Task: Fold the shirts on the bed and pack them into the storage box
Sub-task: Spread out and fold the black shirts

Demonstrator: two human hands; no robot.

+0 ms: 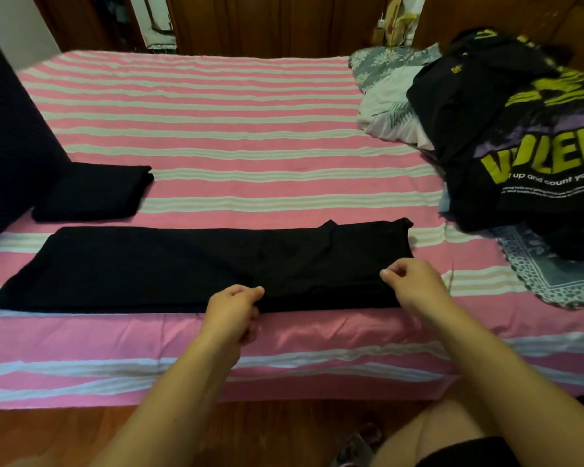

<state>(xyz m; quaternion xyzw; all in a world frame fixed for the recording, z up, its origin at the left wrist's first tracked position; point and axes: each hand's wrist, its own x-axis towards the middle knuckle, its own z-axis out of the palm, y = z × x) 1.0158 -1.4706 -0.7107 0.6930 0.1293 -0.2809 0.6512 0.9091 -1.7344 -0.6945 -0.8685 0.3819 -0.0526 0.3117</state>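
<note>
A black shirt [196, 264], already folded lengthwise into a long narrow band, lies across the near edge of the striped bed [216, 129], running left to right. The step in hand appears to be the crosswise fold of this band.

The left hand [231, 308] sits at the near edge of the band, about midway along it. Its fingers are curled, and thumb and forefinger appear to pinch the near hem; the dark cloth makes the contact hard to confirm. The right hand [410, 281] is over the right end of the band, fingers curled with thumb and forefinger tips close together. Whether it holds fabric cannot be told.

A finished folded black shirt [91, 193] rests farther left, just beside a dark upright panel [11, 146] at the left frame edge, which may be the storage box; this is uncertain. A pile of unfolded shirts [506, 136], one with yellow lettering, lies at the right, near a pillow [388, 96].

The next move likely calls for lifting the right end and carrying it left over the band, keeping the edges aligned. Loose layers could slip apart if only the top layer is gripped.
</note>
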